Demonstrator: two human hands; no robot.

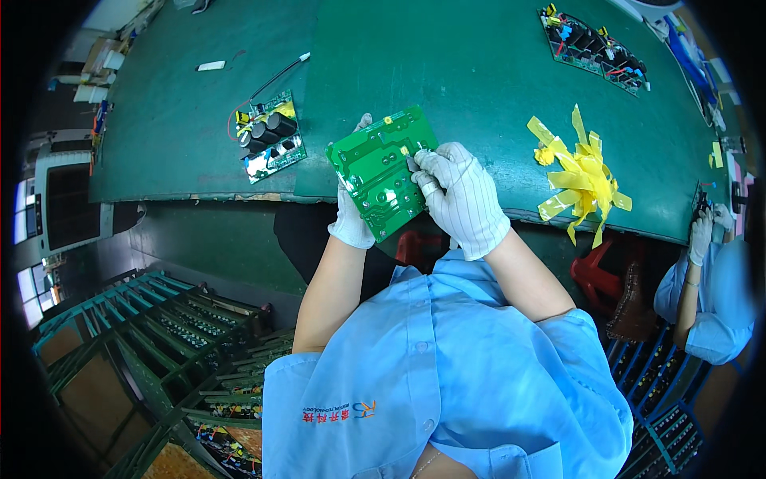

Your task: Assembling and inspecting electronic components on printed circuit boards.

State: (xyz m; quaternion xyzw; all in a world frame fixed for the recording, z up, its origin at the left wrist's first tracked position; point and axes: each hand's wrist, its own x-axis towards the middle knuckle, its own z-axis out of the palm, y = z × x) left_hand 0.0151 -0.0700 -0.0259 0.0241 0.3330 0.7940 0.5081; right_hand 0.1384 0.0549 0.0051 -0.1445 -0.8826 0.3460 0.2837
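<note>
A green circuit board [375, 172] is held up tilted near the front edge of the table, its soldered side toward me. My left hand [351, 219], in a white glove, grips it along its left side; most of the fingers are hidden behind the board. Over the right part of the board, my right hand [463, 188], in a white striped glove, is closed in a pinch. A small grey piece [412, 163] shows at its fingertips against the board, too small to name.
On the green table [383, 64] lie a populated circuit board [271, 136] with black capacitors and a cable, a pile of yellow tape strips [586, 180] and more boards [594, 48]. Racks [175, 335] stand at lower left. Another person's gloved hand [700, 235] is at far right.
</note>
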